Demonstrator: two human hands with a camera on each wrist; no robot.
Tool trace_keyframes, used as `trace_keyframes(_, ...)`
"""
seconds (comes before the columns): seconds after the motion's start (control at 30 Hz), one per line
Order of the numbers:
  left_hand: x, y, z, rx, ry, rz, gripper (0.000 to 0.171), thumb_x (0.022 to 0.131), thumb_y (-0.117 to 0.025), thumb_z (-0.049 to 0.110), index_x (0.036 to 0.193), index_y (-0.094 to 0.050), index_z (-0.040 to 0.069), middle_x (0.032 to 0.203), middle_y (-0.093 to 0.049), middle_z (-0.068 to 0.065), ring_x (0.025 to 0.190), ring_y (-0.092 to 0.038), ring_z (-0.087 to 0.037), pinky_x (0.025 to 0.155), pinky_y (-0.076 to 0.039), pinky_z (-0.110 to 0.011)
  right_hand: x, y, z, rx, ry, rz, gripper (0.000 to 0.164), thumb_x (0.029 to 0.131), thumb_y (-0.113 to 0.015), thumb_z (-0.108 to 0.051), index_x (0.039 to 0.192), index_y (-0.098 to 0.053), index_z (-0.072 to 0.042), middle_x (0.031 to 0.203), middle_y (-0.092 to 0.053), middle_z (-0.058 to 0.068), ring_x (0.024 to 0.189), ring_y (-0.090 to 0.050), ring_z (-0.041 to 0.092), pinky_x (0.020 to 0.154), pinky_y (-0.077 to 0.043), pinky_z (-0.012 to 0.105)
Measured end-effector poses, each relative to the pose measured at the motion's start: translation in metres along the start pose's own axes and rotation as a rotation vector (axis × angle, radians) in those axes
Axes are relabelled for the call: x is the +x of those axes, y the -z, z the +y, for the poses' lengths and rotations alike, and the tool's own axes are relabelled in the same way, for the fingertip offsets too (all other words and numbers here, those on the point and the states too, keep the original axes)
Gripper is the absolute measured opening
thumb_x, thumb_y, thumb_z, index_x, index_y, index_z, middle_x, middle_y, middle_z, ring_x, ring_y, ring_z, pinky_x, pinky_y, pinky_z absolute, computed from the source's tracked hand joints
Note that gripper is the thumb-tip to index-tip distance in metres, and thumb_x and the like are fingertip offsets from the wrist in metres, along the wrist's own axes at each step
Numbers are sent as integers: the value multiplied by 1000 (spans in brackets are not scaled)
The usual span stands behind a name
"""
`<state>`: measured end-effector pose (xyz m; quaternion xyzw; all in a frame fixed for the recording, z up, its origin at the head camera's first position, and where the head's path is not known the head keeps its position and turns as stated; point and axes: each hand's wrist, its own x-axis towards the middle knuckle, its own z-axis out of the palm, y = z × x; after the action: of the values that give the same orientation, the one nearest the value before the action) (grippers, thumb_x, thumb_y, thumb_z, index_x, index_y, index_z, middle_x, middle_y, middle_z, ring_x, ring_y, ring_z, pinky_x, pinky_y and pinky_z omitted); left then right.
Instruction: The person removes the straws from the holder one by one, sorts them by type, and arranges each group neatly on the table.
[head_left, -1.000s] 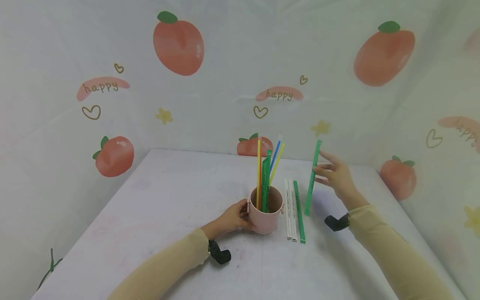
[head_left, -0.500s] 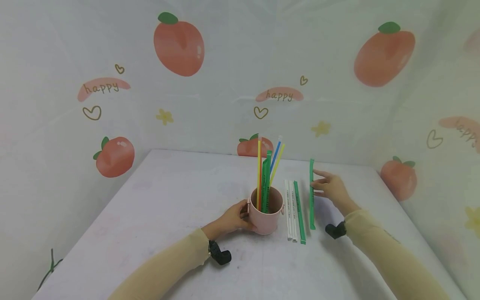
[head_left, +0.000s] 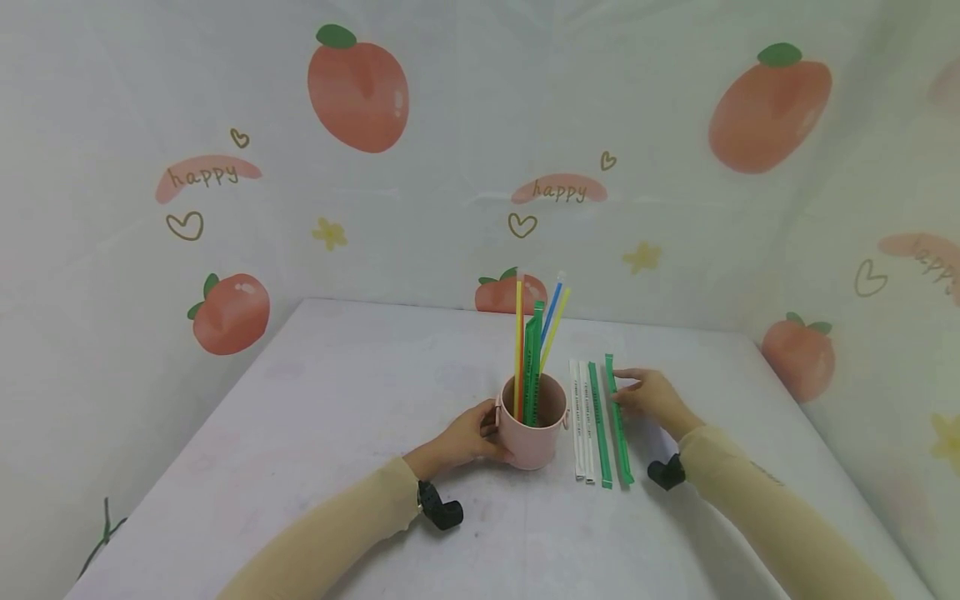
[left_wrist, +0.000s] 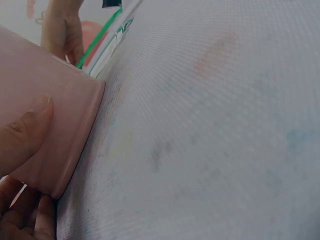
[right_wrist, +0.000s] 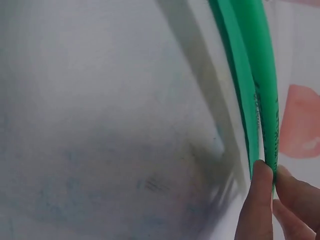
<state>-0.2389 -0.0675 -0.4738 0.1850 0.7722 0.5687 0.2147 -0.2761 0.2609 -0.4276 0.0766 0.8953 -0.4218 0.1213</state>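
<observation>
A pink bucket-shaped cup (head_left: 527,446) with small side handles stands on the table, and my left hand (head_left: 462,435) grips its left side. In the left wrist view the thumb (left_wrist: 30,131) lies along the cup's wall, other fingers below. Green-wrapped straws (head_left: 531,358) and bare straws in yellow, orange and blue lean inside the cup. My right hand (head_left: 652,402) pinches a green-wrapped straw (head_left: 618,433) between thumb and fingertips, close over the table. Beside it lie another green-wrapped straw (head_left: 601,425) and two white-wrapped straws (head_left: 583,421), roughly parallel, right of the cup.
The white table (head_left: 360,383) meets a white backdrop (head_left: 450,100) printed with peaches, hearts and "happy" at the back and sides. A dark green tie (head_left: 103,533) hangs at the far left edge.
My right hand has lowered and moved left and nearer with the green-wrapped straw, bringing it from raised and tilted to alongside the row of straws. The left hand and cup stay put.
</observation>
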Motion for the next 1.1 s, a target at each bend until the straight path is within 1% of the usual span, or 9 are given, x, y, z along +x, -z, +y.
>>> trace_keyframes(0.2, 0, 0, 0, -5, -12, -8, 94, 75, -83, 8, 151, -29, 11, 153, -38, -9, 141, -37, -32, 114, -36, -44, 4, -5, 4, 51, -42, -18, 63, 87, -69, -4, 143, -40, 1, 124, -57, 30, 89, -68, 20, 77, -61, 31)
trace_keyframes(0.5, -1, -1, 0, -23, -15, -9, 92, 74, -82, 6, 151, -30, 11, 153, -38, -9, 141, -36, -31, 115, -35, -44, 8, -8, 5, 64, -60, -29, 63, 87, -68, -3, 143, -41, 1, 123, -57, 29, 89, -68, 22, 74, -61, 29)
trace_keyframes(0.77, -1, 0, 1, -32, -11, -10, 90, 75, -82, 7, 150, -33, 11, 152, -40, -10, 140, -38, -31, 115, -35, -44, 11, -10, 7, 18, -67, -25, 62, 88, -68, -5, 143, -41, -1, 124, -57, 27, 89, -67, 21, 74, -61, 28)
trace_keyframes(0.93, -1, 0, 1, -32, -14, -10, 90, 74, -82, 7, 150, -33, 11, 151, -40, -10, 140, -38, -31, 115, -35, -44, 11, -13, 7, -10, -58, -19, 61, 87, -68, -5, 143, -42, 0, 121, -59, 26, 88, -67, 20, 74, -61, 28)
trace_keyframes(1.1, 0, -1, 1, -23, -13, -2, 92, 74, -83, 7, 150, -32, 11, 151, -41, -11, 139, -39, -31, 115, -35, -44, 14, -14, 7, -11, -72, -13, 62, 87, -69, -5, 142, -43, -1, 120, -60, 26, 86, -67, 20, 73, -60, 27)
